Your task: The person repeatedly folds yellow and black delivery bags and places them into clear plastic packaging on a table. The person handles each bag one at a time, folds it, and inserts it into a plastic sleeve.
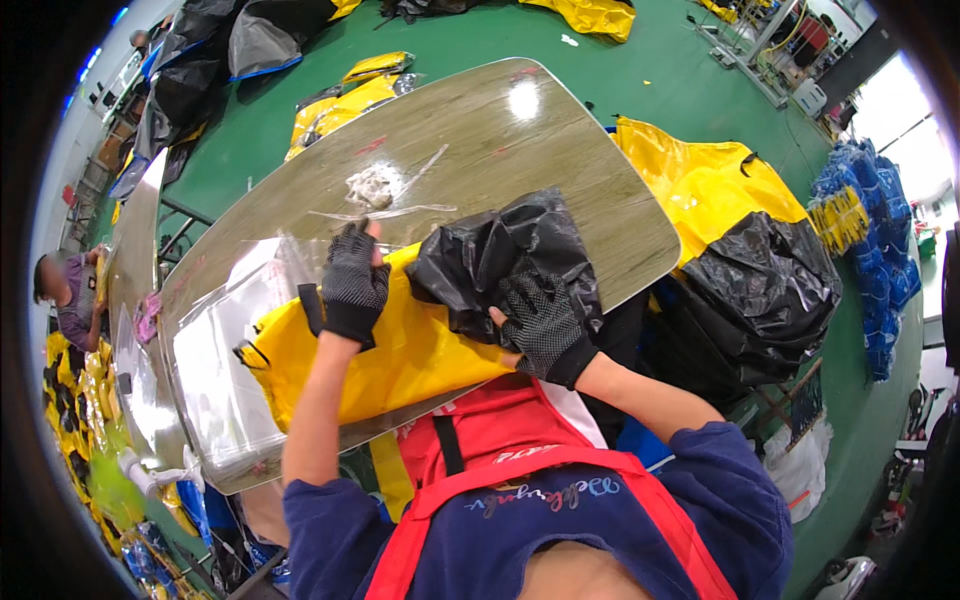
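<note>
A yellow-and-black tarpaulin bag (420,350) lies on the wood-patterned table (590,210) in front of me, its black part (490,260) crumpled toward the right. My left hand (355,280), in a black dotted glove, is over the yellow part near a black strap, fingers stretched out and pointing away from me. My right hand (545,325), gloved alike, lies on the black part with its fingers spread. A stack of clear plastic sleeves (225,350) lies left of the bag. Beyond my left hand are a white crumpled rag (372,187) and thin clear plastic strips (425,172).
More yellow-and-black bags (750,260) are heaped at the table's right edge. Packed yellow bundles (360,100) lie on the green floor (480,40) beyond it. At far left, another person (80,300) is beside a second table (140,260). Blue bundled material (865,240) stands at right.
</note>
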`<state>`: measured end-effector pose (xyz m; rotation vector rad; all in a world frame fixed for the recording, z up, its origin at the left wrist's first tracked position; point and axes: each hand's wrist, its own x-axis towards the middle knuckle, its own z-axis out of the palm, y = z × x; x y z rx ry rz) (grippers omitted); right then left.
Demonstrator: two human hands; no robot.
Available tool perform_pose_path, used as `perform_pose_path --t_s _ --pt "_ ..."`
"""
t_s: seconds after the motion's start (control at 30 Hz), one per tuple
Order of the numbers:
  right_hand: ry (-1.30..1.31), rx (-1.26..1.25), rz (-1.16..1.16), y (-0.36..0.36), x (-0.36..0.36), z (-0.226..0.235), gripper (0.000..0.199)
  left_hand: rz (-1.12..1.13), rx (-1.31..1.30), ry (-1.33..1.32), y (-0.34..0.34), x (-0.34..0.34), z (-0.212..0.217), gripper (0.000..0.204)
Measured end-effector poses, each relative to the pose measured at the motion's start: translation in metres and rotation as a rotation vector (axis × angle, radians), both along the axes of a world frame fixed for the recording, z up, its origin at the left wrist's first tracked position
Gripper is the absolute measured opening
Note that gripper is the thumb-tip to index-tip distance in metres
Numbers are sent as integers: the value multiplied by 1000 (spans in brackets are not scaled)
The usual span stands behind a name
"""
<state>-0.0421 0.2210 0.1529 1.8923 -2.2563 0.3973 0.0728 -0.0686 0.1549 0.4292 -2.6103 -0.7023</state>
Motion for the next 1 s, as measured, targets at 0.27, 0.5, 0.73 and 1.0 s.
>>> perform_pose_path --t_s 0.27,0.5,0.73,1.0 --pt "-248 -204 -71 -58 -10 27 52 -239 -160 -84 73 -19 -58 69" --pt "-274 198 -34 -48 -27 -4 56 535 -584 -11 16 151 17 62" --pt "-193 -109 -347 -119 63 -83 55 430 1338 206 -24 223 -13 75" --pt "-227 17 -85 -93 77 -56 55 356 1178 185 15 218 44 65"
